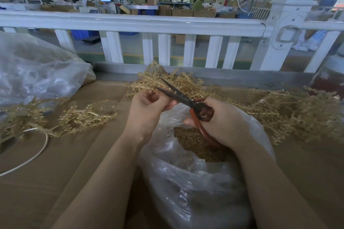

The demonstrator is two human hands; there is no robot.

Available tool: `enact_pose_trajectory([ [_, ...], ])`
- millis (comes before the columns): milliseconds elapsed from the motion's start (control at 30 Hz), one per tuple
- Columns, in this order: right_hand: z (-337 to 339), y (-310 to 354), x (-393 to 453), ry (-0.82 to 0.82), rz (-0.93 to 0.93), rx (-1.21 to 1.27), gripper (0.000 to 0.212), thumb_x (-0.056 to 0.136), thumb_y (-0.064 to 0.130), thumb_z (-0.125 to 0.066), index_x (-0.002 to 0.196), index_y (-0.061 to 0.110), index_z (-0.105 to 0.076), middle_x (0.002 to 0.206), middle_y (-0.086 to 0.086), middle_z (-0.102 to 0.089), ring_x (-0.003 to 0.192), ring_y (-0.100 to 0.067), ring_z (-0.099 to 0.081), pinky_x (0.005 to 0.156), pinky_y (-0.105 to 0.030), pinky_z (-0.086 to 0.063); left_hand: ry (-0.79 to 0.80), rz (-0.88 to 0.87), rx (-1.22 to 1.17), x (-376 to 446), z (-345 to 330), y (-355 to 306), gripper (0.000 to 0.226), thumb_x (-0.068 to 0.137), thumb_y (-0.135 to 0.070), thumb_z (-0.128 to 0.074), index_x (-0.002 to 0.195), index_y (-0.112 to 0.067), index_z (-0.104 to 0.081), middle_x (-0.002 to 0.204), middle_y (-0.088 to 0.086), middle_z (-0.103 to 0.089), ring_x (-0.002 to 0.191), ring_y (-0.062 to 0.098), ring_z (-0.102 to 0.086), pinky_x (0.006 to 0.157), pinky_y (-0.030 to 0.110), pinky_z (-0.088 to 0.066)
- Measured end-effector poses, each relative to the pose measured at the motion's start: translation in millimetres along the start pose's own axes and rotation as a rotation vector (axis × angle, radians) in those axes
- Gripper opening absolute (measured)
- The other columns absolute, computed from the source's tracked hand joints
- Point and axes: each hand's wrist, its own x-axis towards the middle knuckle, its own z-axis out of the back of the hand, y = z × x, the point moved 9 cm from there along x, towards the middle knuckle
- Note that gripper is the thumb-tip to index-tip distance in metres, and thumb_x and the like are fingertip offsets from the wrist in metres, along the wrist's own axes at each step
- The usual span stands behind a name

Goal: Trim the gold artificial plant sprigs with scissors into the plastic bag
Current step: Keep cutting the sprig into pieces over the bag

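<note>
1. Head view: plastic bag (186,182) gapes under both hands, trimmings inside; keep cuts above its mouth.
2. Gold sprig (167,78) rises behind left hand (149,106), fingers clenched round its stem; hold steady.
3. Right hand (221,121) grips scissors (178,96), blades parted; snip near the stem.

Both bare forearms reaching forward and converging, left hand (149,106) curled into a loose fist with knuckles up, right hand (221,119) curled tight, thumb side turned inward.

White railing (130,22) behind the cardboard-covered table (55,163), white cord (33,158), distant workers, boxes.
</note>
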Motion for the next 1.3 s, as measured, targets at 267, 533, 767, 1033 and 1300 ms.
enact_pose_trajectory([
  [267,-0.2,2.1,0.2,0.0,0.011,0.025,0.059,0.05,0.102,-0.047,0.08,0.053,-0.054,0.074,0.026,-0.064,0.07,0.008,-0.056,0.057,-0.019,-0.039,0.011,-0.035,0.058,-0.7,3.2,-4.6,0.034,0.092,0.007,-0.057,0.072,-0.014,-0.073,0.066,0.002,-0.066,0.063,0.011,-0.06,0.073,0.026,-0.054],
  [533,1.8,4.1,-0.4,-0.026,0.029,0.023,0.063,0.053,0.101,-0.049,0.076,0.043,-0.056,0.088,0.043,-0.056,0.082,0.015,-0.054,0.052,-0.019,-0.037,-0.045,-0.058,0.118,2.4,10.5,-3.9,0.017,0.091,0.0,-0.064,0.082,0.014,-0.062,0.06,0.005,-0.059,0.061,0.018,-0.054,0.072,0.032,-0.052],
  [767,4.8,3.5,-0.6,-0.078,0.075,-0.031,0.059,0.059,0.101,-0.048,0.075,0.044,-0.051,0.092,0.048,-0.052,0.084,0.018,-0.052,0.047,-0.016,-0.032,-0.022,-0.029,0.132,2.2,9.8,-3.1,0.01,0.089,0.001,-0.066,0.088,0.011,-0.068,0.06,0.006,-0.063,0.058,0.01,-0.056,0.067,0.024,-0.055],
  [1033,7.2,4.2,-2.5,-0.09,0.071,-0.065,0.053,0.062,0.098,-0.047,0.078,0.048,-0.051,0.062,0.023,-0.057,0.088,0.023,-0.049,0.048,-0.012,-0.028,0.029,-0.015,0.115,2.4,4.9,-1.4,0.007,0.087,0.007,-0.064,0.088,0.007,-0.071,0.064,0.002,-0.068,0.058,0.01,-0.058,0.065,0.021,-0.053],
  [1300,3.7,-1.8,-0.8,-0.048,0.029,-0.026,0.056,0.057,0.1,-0.049,0.08,0.049,-0.055,0.076,0.031,-0.062,0.071,0.01,-0.057,0.05,-0.017,-0.035,0.028,-0.034,0.145,2.5,5.9,-1.4,0.015,0.089,0.009,-0.061,0.095,0.022,-0.059,0.066,0.002,-0.07,0.057,0.007,-0.061,0.064,0.019,-0.052],
])
